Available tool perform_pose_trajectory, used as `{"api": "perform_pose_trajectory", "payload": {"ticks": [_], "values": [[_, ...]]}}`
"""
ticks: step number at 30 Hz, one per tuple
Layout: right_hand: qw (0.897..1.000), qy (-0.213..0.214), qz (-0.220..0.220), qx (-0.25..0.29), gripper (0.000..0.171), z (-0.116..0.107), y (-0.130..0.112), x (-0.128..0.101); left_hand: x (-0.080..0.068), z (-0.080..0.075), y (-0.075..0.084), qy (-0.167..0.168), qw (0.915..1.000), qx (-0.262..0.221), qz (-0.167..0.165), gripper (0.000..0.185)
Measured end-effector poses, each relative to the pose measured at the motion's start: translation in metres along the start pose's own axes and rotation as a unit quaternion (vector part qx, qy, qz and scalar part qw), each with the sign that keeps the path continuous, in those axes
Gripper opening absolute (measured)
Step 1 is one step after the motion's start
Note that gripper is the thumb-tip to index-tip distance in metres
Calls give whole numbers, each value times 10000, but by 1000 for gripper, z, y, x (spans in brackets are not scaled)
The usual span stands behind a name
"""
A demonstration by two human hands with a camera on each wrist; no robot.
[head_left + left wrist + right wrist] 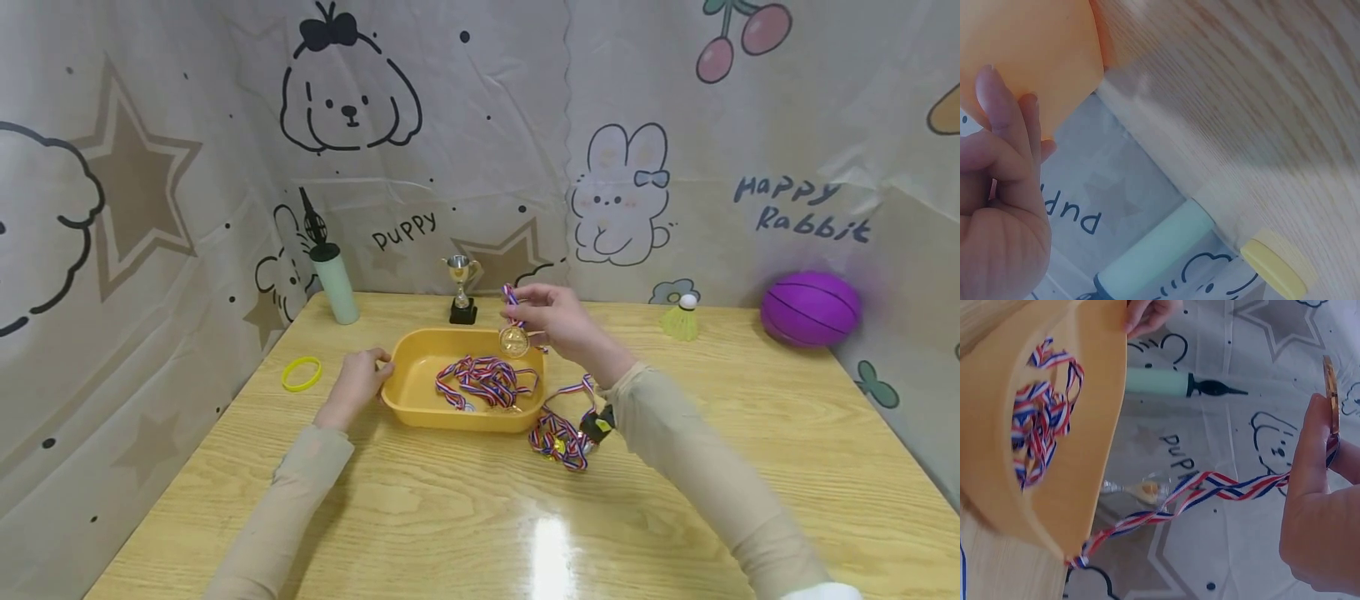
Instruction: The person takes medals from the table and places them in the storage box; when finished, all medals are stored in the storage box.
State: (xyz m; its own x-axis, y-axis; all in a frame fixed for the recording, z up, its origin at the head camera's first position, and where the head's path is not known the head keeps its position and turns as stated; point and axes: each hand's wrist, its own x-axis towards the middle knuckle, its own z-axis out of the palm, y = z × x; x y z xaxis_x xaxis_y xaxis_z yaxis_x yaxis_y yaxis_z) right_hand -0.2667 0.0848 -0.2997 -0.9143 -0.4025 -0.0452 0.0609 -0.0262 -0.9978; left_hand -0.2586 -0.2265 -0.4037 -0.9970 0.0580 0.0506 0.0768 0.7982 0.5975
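My right hand (pixel 557 318) pinches a gold medal (pixel 514 341) by its striped ribbon, above the right end of a yellow plastic basin (pixel 450 420). In the right wrist view, the medal's red, white and blue ribbon (pixel 1235 490) trails down to the basin's rim. At the basin's left end, my left hand (pixel 356 383) grips the rim, its fingers against the outer wall in the left wrist view. A tangle of striped medal ribbons (pixel 487 379) lies inside the basin. Beside its front right corner is another heap of ribboned medals (pixel 558 442) on the table, partly behind the right sleeve.
A yellow ring (pixel 302 374) lies left of the basin. Along the back stand a pale green hand pump (pixel 337 287) and a small trophy cup (pixel 462 292). Further right are a yellow shuttlecock (pixel 681 319) and a purple ball (pixel 810 309). A printed curtain (pixel 495 125) borders the table.
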Motion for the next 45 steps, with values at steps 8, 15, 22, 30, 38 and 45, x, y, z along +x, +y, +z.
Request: {"api": "perform_pose_trajectory", "payload": {"ticks": [8, 15, 22, 30, 38, 45], "values": [[9996, 63, 161, -213, 22, 32, 10, 15, 0, 0, -1, 64, 10000, -10, 33, 27], [9975, 398, 206, -546, 30, 41, 42, 26, -1, 0, -1, 29, 10000, 24, -87, 29], [9929, 1000, 336, -557, 30, 51, 77, 35, 0, -1, 0, 15, 9999, 73, -74, 29], [9871, 1297, 616, -706, 21, 61, 102, 37, 1, 0, -2, 15, 10000, -43, -33, 29], [9840, 1324, 633, -1015, 11, 62, 114, 36, 2, 1, -2, -6, 9998, -182, 31, 28], [9816, 1351, 657, -1180, 13, 64, 115, 36, -4, 1, -1, 99, 9996, -103, 260, 30]]}}
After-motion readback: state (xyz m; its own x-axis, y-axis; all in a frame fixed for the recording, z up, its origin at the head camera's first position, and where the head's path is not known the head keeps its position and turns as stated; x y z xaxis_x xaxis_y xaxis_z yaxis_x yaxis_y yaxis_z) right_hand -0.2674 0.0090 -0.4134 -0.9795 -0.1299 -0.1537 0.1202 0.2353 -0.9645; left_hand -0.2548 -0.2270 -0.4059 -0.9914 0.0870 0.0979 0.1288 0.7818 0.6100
